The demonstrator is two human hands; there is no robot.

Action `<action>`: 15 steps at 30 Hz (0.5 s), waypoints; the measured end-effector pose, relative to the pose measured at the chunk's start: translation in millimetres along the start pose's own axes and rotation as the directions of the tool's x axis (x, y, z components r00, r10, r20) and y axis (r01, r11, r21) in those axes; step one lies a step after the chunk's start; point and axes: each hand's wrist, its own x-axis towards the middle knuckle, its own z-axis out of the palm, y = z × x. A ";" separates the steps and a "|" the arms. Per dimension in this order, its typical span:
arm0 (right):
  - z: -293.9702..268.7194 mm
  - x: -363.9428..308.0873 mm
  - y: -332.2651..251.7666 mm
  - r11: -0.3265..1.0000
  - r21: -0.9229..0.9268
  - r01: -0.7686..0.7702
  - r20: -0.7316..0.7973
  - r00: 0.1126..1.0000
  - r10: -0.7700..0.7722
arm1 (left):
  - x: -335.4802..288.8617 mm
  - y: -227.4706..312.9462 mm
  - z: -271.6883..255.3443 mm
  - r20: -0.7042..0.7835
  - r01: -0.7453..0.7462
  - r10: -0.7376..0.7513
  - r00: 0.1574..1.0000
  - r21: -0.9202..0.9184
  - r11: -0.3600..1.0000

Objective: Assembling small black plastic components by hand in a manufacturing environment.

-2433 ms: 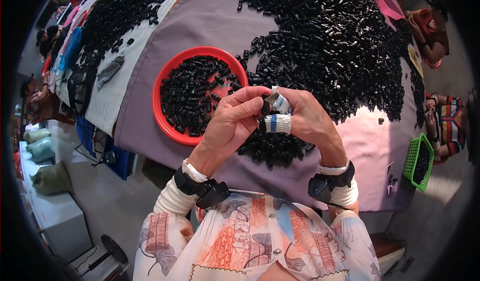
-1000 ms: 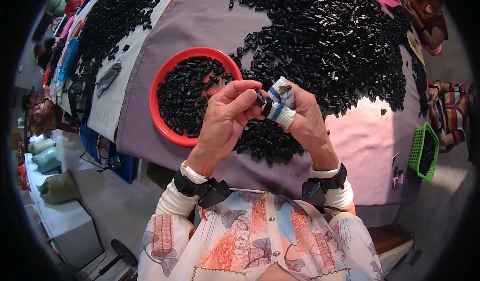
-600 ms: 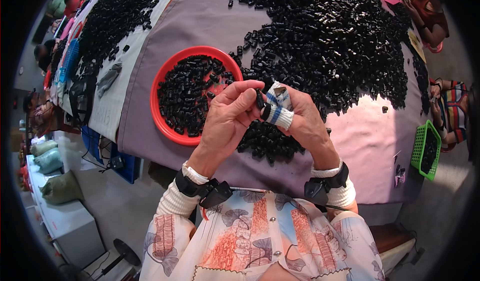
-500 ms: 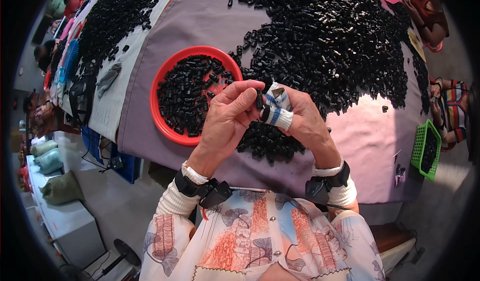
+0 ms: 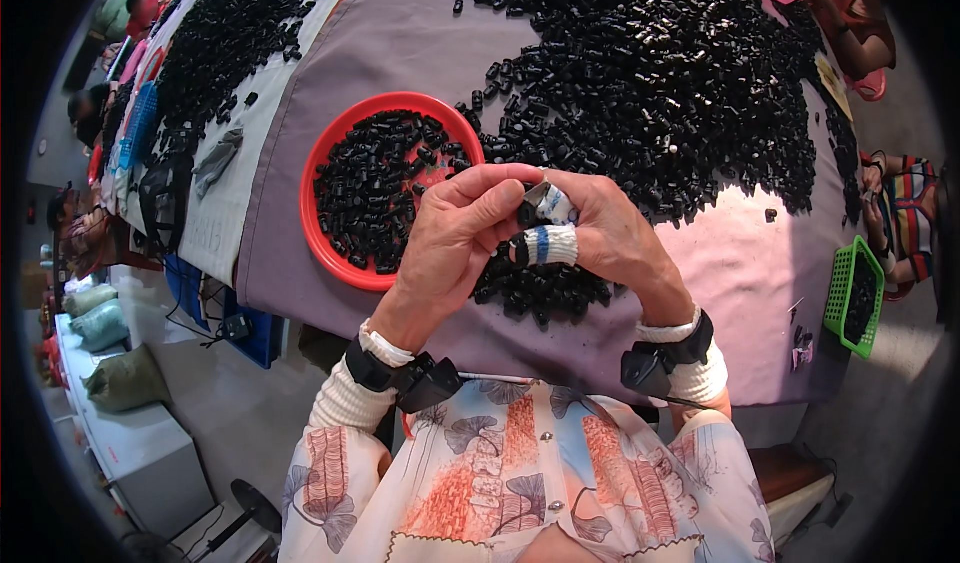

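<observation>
In front of my chest, my left hand [image 5: 450, 238] and my right hand [image 5: 620, 233] meet at the fingertips, both closed. Between them is a small black cylindrical piece, now almost wholly hidden by the fingers. My left thumb and forefinger pinch together at it. White-and-blue cloth finger covers [image 5: 552, 245] wrap fingers of my right hand, which curl in from the other side. Under the hands lies a small heap of black pieces [image 5: 540, 293]. A red round tray [image 5: 312, 225], partly filled with like pieces, stands just left of my left hand.
A large spread of black pieces [image 5: 640, 83] covers the far and right part of the cloth-covered table [image 5: 350, 43]. Another pile [image 5: 235, 38] lies far left. A green basket [image 5: 850, 298] stands at the right edge. Other people sit along the right and left sides.
My right forearm has swung slightly outward to the right, and its hand has turned. The black piece that showed between the fingertips is now mostly covered. My left hand has hardly moved.
</observation>
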 end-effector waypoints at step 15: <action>-2.4 -0.4 -2.0 0.996 -0.084 0.032 -0.004 0.999 -0.032 | 2.1 1.4 3.5 0.037 -0.015 0.015 0.999 -0.001 1.000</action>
